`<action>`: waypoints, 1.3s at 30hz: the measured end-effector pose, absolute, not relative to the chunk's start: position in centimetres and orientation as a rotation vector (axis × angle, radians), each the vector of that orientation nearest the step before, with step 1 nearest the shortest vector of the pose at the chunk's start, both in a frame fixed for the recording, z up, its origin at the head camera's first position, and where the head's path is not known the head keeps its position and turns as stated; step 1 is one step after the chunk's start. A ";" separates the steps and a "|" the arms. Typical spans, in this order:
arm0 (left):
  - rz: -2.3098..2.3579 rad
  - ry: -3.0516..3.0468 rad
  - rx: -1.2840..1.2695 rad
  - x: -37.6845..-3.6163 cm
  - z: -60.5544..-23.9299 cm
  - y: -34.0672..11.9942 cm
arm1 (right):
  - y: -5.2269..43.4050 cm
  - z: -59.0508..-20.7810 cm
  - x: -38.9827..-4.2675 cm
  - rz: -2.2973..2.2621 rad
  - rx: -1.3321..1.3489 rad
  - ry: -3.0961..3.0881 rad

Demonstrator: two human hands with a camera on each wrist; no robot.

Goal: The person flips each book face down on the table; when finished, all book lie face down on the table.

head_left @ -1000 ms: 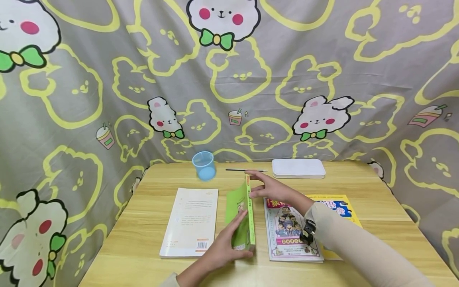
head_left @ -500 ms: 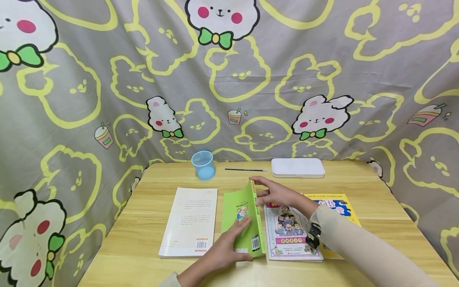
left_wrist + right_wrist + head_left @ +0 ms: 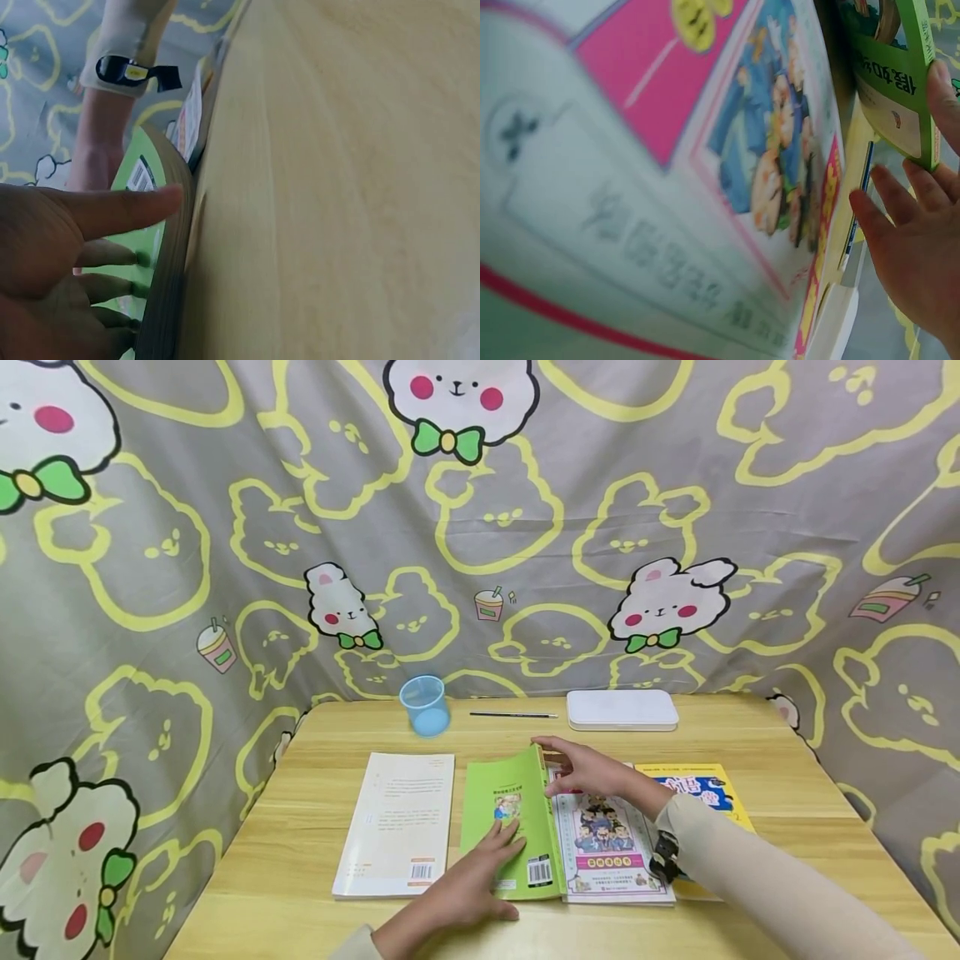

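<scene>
Green book lies mid-table, between the white book on its left and the comic on its right, right edge overlapping or touching the comic. Its long axis runs near-to-far, spine on the right. Your left hand is at the near end, fingers flat on the cover and holding nothing; the left wrist view shows the thumb stretched along the cover edge. Your right hand is at the far right corner, fingers straight, touching the spine top and hovering over the comic, not gripping. Both hands are on it: left covers the near half, right the far end. The book looks slightly raised along its right side, not fully flat.
</scene>
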State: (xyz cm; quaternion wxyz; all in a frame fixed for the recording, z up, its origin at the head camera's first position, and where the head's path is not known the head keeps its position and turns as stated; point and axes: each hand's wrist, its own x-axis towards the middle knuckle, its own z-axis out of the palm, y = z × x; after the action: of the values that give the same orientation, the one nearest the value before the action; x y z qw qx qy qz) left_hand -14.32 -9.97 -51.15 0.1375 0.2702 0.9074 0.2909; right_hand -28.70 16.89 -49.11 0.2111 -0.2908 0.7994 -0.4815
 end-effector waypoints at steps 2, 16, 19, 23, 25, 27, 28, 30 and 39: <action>0.802 2.649 0.785 -14.3 -51.2 -10.0 | 17.0 -49.4 -28.7 -1.305 -0.818 2.260; 0.712 2.726 0.765 -14.3 -51.4 -10.9 | 16.3 -50.6 -28.9 -1.139 -0.762 2.457; 0.713 2.728 0.752 -14.4 -51.5 -11.0 | 16.1 -50.8 -29.2 -1.076 -0.796 2.499; 0.715 2.732 0.734 -14.4 -51.4 -11.2 | 15.9 -50.8 -29.5 -1.004 -0.818 2.539; 0.715 2.734 0.730 -14.4 -51.4 -11.2 | 15.8 -50.8 -29.6 -0.975 -0.812 2.552; 0.721 2.732 0.727 -14.4 -51.4 -11.3 | 15.8 -50.8 -29.7 -0.940 -0.808 2.568; 0.724 2.732 0.727 -14.4 -51.4 -11.3 | 15.7 -50.8 -29.7 -0.931 -0.805 2.572; 0.731 2.730 0.726 -14.4 -51.4 -11.3 | 15.6 -50.7 -29.7 -0.911 -0.804 2.582; 0.743 2.727 0.738 -14.4 -51.4 -11.3 | 15.4 -50.6 -29.7 -0.847 -0.815 2.604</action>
State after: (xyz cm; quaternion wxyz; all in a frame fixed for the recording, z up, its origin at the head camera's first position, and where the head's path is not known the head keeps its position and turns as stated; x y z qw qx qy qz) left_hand -14.42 -11.30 -51.37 0.1099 0.2511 0.9279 0.2528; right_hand -29.74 15.41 -50.65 0.1418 -0.2824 0.9023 -0.2933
